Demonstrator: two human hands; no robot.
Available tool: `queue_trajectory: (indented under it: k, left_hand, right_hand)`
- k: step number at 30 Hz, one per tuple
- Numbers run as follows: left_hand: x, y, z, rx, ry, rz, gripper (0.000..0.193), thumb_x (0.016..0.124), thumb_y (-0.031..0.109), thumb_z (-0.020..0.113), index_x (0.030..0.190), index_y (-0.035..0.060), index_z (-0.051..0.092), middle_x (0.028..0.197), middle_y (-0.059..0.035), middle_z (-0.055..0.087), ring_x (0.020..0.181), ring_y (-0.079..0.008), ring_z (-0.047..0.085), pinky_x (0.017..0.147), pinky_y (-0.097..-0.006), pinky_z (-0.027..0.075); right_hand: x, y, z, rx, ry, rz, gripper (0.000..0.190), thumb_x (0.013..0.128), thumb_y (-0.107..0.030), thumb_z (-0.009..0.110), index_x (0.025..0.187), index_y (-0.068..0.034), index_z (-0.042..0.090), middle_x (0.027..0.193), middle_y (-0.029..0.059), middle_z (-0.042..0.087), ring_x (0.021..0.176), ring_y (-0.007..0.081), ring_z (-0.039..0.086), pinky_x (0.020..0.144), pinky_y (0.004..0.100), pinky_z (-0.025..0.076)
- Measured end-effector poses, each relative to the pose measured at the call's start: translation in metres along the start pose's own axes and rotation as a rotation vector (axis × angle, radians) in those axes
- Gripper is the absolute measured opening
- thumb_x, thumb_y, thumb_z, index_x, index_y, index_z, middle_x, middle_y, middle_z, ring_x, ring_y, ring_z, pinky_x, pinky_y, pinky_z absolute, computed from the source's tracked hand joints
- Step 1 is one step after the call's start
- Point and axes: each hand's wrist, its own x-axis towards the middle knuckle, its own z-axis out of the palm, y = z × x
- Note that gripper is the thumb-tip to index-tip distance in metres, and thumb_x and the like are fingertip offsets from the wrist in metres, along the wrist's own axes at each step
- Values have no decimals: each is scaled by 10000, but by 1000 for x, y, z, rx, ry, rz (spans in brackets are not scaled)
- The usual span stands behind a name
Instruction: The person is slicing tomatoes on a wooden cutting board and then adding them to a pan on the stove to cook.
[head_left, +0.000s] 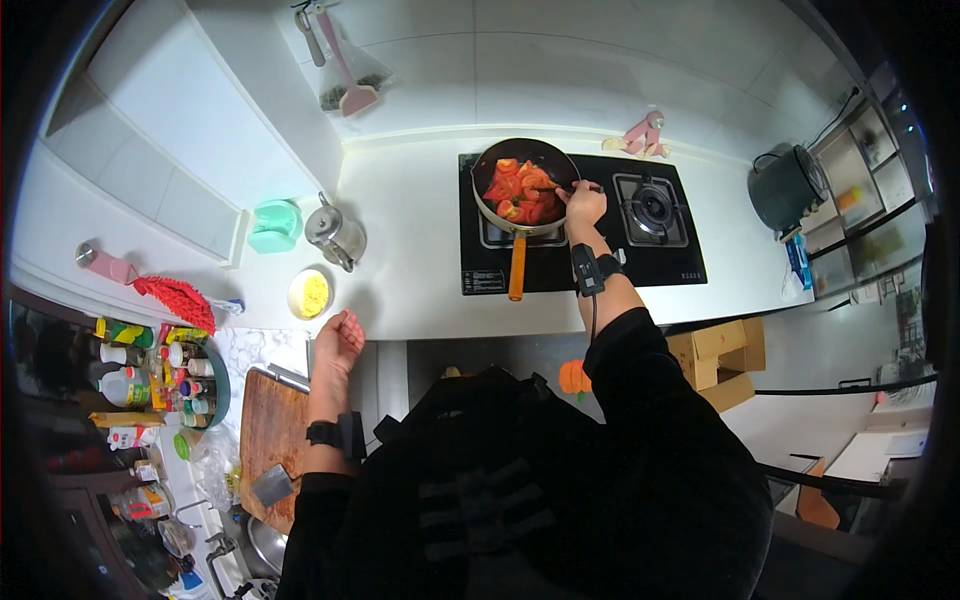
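Note:
A frying pan (517, 229) with an orange handle rests on the left burner of a black gas hob (585, 271). Chopped tomatoes (521, 191) lie in it. My right hand (585, 204) is over the pan's right rim, closed around a dark-handled cooking utensil (556, 187); its far end is hidden among the tomatoes. At the counter's front edge, my left hand (341, 341) is empty, its fingers loosely curled. Just beyond it stands a white bowl (293, 295) of yellow food that looks like scrambled egg (313, 295).
Behind the bowl are a metal pot with a spout (326, 227) and a mint-green holder (274, 226). A wooden cutting board (262, 435) bearing a cleaver (272, 486) lies at left, near bottles (124, 386). An open cardboard box (709, 356) sits below the counter at right.

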Motion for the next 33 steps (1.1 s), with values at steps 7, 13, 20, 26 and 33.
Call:
queue_trajectory:
  k: [7, 13, 20, 26, 33]
  left_hand:
    - [2, 3, 8, 6, -1, 5, 105, 840, 140, 569, 920, 80, 599, 759, -18, 616, 664, -132, 575, 644, -262, 486]
    - [7, 4, 13, 41, -5, -12, 110, 844, 143, 567, 929, 82, 599, 759, -20, 619, 662, -130, 574, 645, -262, 485]
    - [7, 6, 15, 22, -22, 1, 116, 843, 132, 569, 940, 78, 600, 756, -21, 620, 662, -130, 571, 645, -262, 484]
    - [8, 6, 19, 34, -11, 2, 112, 840, 137, 573, 932, 84, 609, 748, -20, 623, 665, -134, 573, 659, -264, 484]
    - [14, 4, 14, 27, -14, -7, 113, 831, 141, 586, 926, 85, 611, 758, -24, 624, 662, -140, 574, 651, -270, 488]
  right_hand:
    - [-19, -21, -14, -360, -218, -391, 154, 864, -114, 581, 813, 31, 586, 648, 92, 614, 523, 157, 626, 480, 267, 499]
    - [-15, -6, -16, -354, -291, -265, 176, 903, -98, 524, 842, 58, 579, 767, 110, 629, 576, 176, 639, 527, 261, 542]
    - [-22, -9, -14, -128, -252, -268, 129, 862, -83, 579, 798, 29, 592, 688, 92, 617, 548, 162, 636, 503, 248, 511]
    - [-24, -8, -13, -203, -353, -205, 138, 891, -69, 531, 826, 42, 583, 767, 89, 624, 597, 152, 637, 535, 240, 523]
    - [-43, -4, -6, -399, -622, -194, 128, 889, -80, 531, 839, 11, 605, 770, 60, 628, 615, 127, 636, 555, 230, 518]
